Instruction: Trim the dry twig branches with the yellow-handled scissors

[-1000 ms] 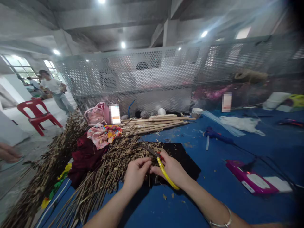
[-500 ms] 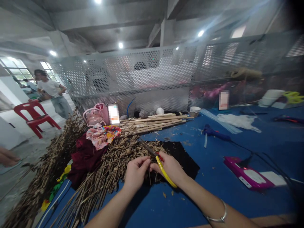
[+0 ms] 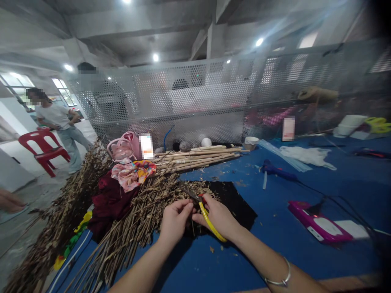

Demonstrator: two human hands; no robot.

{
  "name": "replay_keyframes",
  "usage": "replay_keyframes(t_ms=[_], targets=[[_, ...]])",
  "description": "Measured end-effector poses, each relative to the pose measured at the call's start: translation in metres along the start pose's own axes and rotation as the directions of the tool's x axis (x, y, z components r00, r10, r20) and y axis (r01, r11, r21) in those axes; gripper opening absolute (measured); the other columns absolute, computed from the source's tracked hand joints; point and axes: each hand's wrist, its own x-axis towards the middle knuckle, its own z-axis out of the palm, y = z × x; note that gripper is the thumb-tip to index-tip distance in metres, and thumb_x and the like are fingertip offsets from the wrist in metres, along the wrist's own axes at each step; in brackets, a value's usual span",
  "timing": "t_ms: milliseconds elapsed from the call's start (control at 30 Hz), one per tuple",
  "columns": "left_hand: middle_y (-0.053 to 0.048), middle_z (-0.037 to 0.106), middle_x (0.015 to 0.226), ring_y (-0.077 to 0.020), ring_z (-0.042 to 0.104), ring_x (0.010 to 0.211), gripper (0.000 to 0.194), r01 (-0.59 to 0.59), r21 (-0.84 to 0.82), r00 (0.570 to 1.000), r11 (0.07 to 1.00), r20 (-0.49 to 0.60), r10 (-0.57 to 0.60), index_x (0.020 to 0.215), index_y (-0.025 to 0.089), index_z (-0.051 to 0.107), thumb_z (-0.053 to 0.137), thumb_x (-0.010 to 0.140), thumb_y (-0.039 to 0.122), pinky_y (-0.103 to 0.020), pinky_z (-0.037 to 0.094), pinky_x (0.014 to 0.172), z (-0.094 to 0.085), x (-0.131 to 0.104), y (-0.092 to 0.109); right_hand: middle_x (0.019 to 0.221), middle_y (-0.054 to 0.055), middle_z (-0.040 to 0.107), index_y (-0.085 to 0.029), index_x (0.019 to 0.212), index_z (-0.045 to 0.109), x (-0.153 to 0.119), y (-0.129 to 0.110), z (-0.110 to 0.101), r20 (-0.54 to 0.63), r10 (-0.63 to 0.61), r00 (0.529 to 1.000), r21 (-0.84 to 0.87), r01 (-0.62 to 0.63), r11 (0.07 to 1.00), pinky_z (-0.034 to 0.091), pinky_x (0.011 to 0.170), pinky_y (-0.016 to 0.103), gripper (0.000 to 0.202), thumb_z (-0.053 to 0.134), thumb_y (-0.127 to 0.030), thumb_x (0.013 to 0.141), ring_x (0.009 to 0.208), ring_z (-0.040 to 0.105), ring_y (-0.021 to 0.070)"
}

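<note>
My right hand [image 3: 217, 215] is closed around yellow-handled scissors [image 3: 210, 226], whose dark blades point up and left over the dried plant pieces. Close beside it, the thumb and fingers of my left hand [image 3: 175, 219] pinch together on what looks like a thin dried stem, mostly hidden by the fingers. A pile of dried stems [image 3: 131, 232] with crumpled leaves spreads left of my hands. Part of it lies on a black cloth [image 3: 240, 207], which extends out from behind my right hand.
Light sticks [image 3: 198, 158] lie across the back, near a pink bag [image 3: 131, 144] and patterned cloth [image 3: 128, 175]. At right are a blue glue gun [image 3: 277, 171] and a magenta device [image 3: 319, 226] with cables. A person [image 3: 61, 118] stands near a red chair [image 3: 44, 148].
My hands stay almost in place; the right hand and scissors shift slightly. In the background, the person by the chair has moved left, and another person's head appears behind the perforated screen.
</note>
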Motion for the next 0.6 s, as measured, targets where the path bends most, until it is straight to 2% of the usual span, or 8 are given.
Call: replay_keyframes(t_ms=[333, 600], targets=[[-0.004, 0.063, 0.065, -0.0059, 0.046, 0.043, 0.037, 0.020, -0.049, 1.000, 0.999, 0.016, -0.019, 0.090, 0.011, 0.065, 0.062, 0.068, 0.040, -0.017, 0.037, 0.039, 0.0037, 0.0014, -0.0013, 0.085, 0.006, 0.057, -0.020, 0.088, 0.044, -0.0009, 0.0002, 0.0041, -0.013, -0.045, 0.999, 0.054, 0.045, 0.997, 0.036, 0.060, 0.024, 0.041, 0.062, -0.049, 0.065, 0.074, 0.055, 0.0178], [-0.005, 0.065, 0.067, -0.0063, 0.047, 0.043, 0.037, 0.019, -0.040, 1.000, 0.999, -0.013, -0.020, 0.089, 0.010, 0.066, 0.062, 0.067, 0.040, -0.017, 0.039, 0.039, 0.0055, -0.0028, 0.0065, 0.067, -0.001, 0.055, -0.020, 0.078, 0.041, -0.0032, -0.0051, 0.0037, -0.023, -0.023, 0.999, 0.009, 0.023, 1.000, 0.027, 0.050, 0.020, 0.038, 0.058, -0.053, 0.068, 0.057, 0.048, 0.0126]])
